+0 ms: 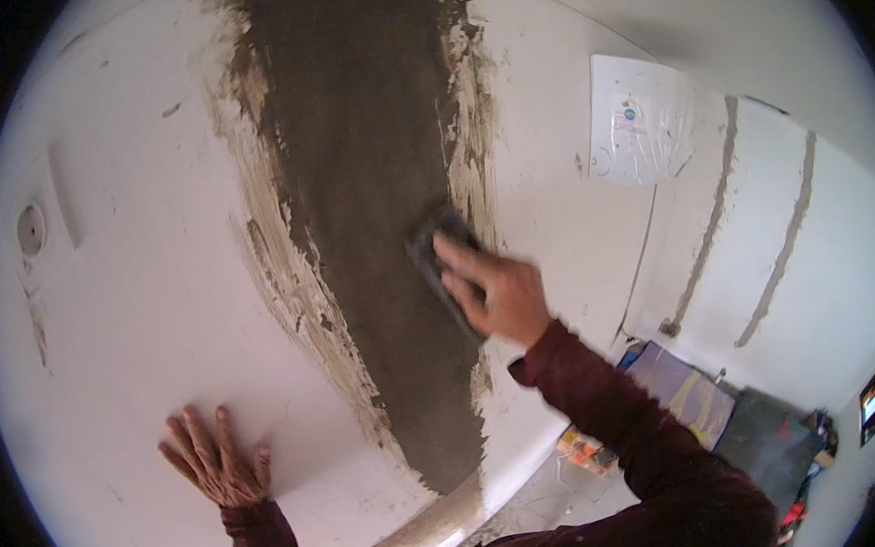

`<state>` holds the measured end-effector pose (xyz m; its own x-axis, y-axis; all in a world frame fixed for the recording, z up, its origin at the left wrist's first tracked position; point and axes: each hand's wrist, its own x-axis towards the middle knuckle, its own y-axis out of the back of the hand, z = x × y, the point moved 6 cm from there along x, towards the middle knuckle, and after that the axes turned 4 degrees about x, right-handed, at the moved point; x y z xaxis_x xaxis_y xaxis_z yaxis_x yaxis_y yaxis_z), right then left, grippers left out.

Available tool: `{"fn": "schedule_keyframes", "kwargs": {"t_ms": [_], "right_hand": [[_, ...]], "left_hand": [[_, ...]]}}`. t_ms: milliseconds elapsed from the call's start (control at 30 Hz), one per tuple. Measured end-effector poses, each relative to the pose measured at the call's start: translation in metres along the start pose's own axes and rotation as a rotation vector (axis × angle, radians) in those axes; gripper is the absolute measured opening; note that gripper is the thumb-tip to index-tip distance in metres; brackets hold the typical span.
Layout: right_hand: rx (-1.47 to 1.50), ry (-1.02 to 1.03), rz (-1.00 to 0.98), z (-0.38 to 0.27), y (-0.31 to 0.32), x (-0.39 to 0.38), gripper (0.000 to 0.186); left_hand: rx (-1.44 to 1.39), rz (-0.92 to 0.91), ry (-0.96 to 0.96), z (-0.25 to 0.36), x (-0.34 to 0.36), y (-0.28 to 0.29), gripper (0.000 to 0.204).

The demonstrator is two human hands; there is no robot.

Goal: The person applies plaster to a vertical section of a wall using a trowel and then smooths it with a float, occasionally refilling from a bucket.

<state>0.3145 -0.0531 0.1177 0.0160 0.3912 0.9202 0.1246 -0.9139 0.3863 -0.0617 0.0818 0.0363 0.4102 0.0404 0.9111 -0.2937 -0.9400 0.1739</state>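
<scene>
A wide upright strip of dark grey mortar point(367, 178) runs down the white wall point(158, 291), with rough, smeared whitish edges. My right hand point(504, 294) is closed around a dark rectangular rubbing block point(446, 243). The block lies tilted against the strip near its right edge, slightly blurred. Its underside faces the wall and is hidden. Lower left, my left hand point(213, 458) rests flat on the white wall with its fingers spread, holding nothing.
A round wall box point(31, 229) sits at the far left. On the right are a white panel cover point(639, 121) and two filled grooves point(710, 222) in another wall. Below lie boards point(680, 384), a dark sheet point(769, 444) and an orange package point(586, 452) on the floor.
</scene>
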Motion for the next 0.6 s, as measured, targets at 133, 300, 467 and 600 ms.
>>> {"fn": "schedule_keyframes", "kwargs": {"t_ms": [133,300,467,600], "right_hand": [[-0.053,-0.035,0.25,0.009,0.062,0.154,0.042],[0.149,-0.034,0.185,0.001,0.027,0.097,0.05],[0.01,-0.052,0.073,0.006,0.029,0.087,0.048],[-0.111,-0.032,0.306,0.026,0.091,0.2,0.051]], "left_hand": [[0.019,-0.022,-0.001,-0.008,-0.004,0.006,0.069],[-0.026,-0.052,0.031,-0.009,-0.013,-0.003,0.069],[-0.027,-0.042,0.03,-0.007,-0.006,0.004,0.069],[-0.012,-0.023,-0.006,-0.007,-0.004,0.005,0.069]]}}
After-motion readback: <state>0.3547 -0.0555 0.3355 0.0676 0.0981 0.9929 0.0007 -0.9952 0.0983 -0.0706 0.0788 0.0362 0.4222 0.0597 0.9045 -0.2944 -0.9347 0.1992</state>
